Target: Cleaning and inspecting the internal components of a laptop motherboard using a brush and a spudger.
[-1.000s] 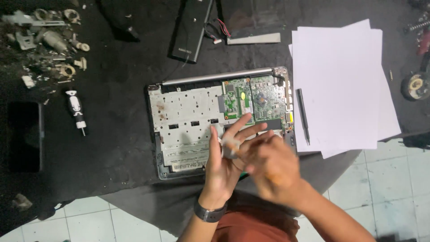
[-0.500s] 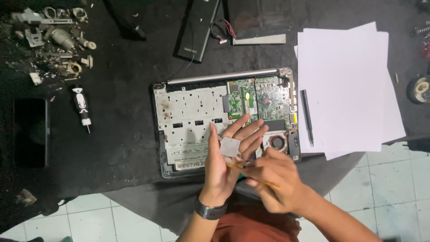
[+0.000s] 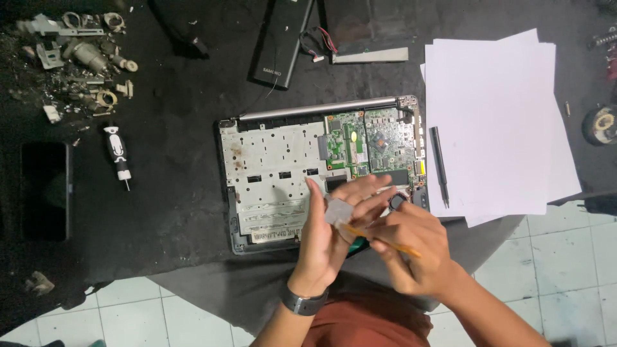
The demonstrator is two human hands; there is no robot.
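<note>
My left hand (image 3: 324, 241): grip holds a small grey metal part (image 3: 338, 211) over the open laptop (image 3: 276, 173) | my right hand (image 3: 408, 247): grip clenched on a thin orange tool (image 3: 385, 240) just beside the part | laptop lies on the bench (image 3: 173, 193)

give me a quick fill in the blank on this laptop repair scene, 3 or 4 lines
1. The left hand holds a small pale part over the opened ____.
2. The black pen lies on sheets of white ____.
3. The wrist of the left hand wears a dark ____.
4. The screwdriver with the black-and-white handle lies to the ____ of the laptop.

Missing words: laptop; paper; watch; left
</note>
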